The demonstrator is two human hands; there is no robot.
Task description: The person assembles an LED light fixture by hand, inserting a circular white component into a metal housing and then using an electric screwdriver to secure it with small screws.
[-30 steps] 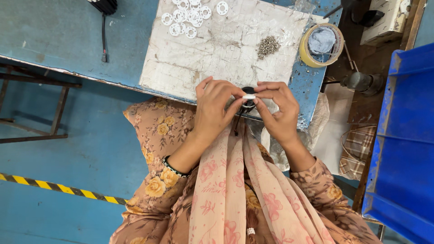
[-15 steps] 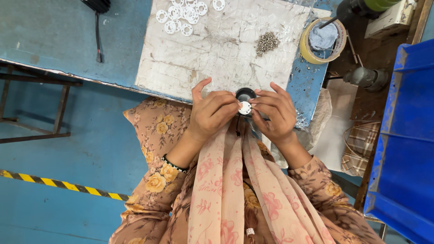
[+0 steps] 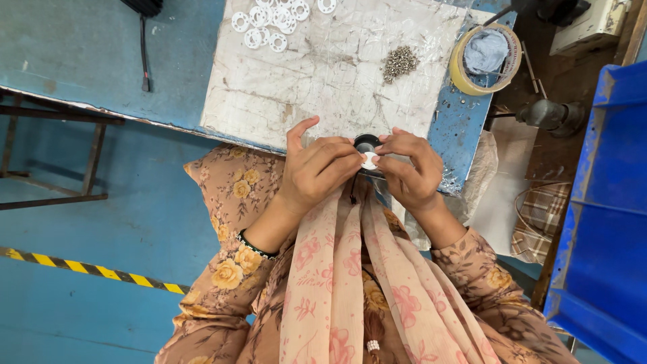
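Seen from above, 2 hands meet at the near edge of a worn white work board (image 3: 323, 81). The left hand (image 3: 317, 172) and right hand (image 3: 408, 168) together pinch a small white disc (image 3: 370, 160) between their fingertips, just over a round black part (image 3: 366, 143). Farther back lie white rings (image 3: 273, 23), a pile of small metal pieces (image 3: 399, 63) and a tape roll (image 3: 482, 61).

A single head-worn camera looks almost straight down over the person's chest and lap, close to both hands at the near edge of the blue workbench (image 3: 101, 61). The bench fills the upper frame, the blue floor (image 3: 81, 283) lies lower left, and a blue bin (image 3: 606, 202) runs down the right edge. No second view overlaps it.
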